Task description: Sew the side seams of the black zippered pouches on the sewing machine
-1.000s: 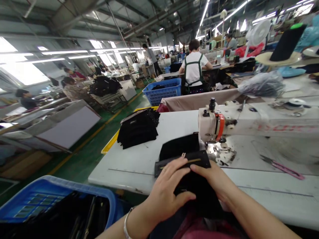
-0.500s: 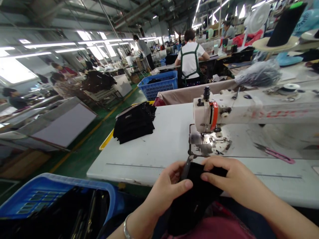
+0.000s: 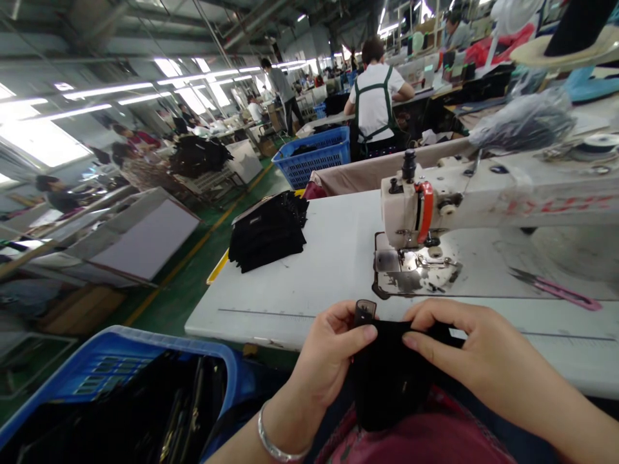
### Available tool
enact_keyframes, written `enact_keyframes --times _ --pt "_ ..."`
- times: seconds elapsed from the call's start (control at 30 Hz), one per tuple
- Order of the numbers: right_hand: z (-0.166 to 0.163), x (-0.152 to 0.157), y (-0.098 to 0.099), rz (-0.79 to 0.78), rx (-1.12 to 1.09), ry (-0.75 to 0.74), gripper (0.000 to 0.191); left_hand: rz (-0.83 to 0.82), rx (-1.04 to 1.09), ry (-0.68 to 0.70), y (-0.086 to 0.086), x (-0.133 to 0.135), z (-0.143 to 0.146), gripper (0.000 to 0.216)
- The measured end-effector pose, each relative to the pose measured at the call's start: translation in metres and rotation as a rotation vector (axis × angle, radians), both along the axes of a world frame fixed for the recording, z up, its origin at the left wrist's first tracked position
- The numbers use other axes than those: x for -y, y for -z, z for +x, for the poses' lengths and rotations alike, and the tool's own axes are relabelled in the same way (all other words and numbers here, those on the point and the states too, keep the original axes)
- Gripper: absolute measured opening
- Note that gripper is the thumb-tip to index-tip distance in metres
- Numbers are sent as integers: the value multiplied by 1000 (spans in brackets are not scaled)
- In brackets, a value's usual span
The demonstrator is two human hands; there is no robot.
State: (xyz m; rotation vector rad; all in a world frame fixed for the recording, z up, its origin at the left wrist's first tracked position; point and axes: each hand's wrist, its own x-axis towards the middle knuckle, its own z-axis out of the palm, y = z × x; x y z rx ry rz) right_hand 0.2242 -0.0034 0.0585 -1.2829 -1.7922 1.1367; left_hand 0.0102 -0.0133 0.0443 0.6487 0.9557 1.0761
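Observation:
Both my hands hold a black fabric piece [image 3: 389, 380] at the near edge of the white sewing table [image 3: 314, 277]. My left hand [image 3: 331, 351] pinches its upper left corner, where a small dark tab [image 3: 365, 312] sticks up. My right hand [image 3: 464, 341] grips the top edge on the right, thumb pressed against the cloth. The piece hangs down over my lap. Just beyond my hands stands the white sewing machine [image 3: 435, 206] with its metal needle plate [image 3: 416, 274].
A stack of black fabric pieces [image 3: 267, 235] lies on the table's left. A blue basket [image 3: 126, 399] with dark pieces stands at my lower left. Pink-handled scissors [image 3: 556, 288] lie right of the machine. A person in a green apron [image 3: 377, 106] sits ahead by another blue basket [image 3: 314, 158].
The black piece was flat on the table under my hands by the needle. I pulled it back to the table edge and now hold it up between both hands.

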Motion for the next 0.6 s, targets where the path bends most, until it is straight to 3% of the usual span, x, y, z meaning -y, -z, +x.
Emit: enact_keyframes --times 0.43,0.53,0.6 --pt "2 -2 1 -3 16 22 17 -2 -152 12 3 -2 -5 29" --pt "-11 -1 11 -101 -103 78 18 158 -397 118 -19 -19 -21 23" --pt "-30 1 24 -220 -271 68 28 376 -725 262 -37 -40 -31 14"
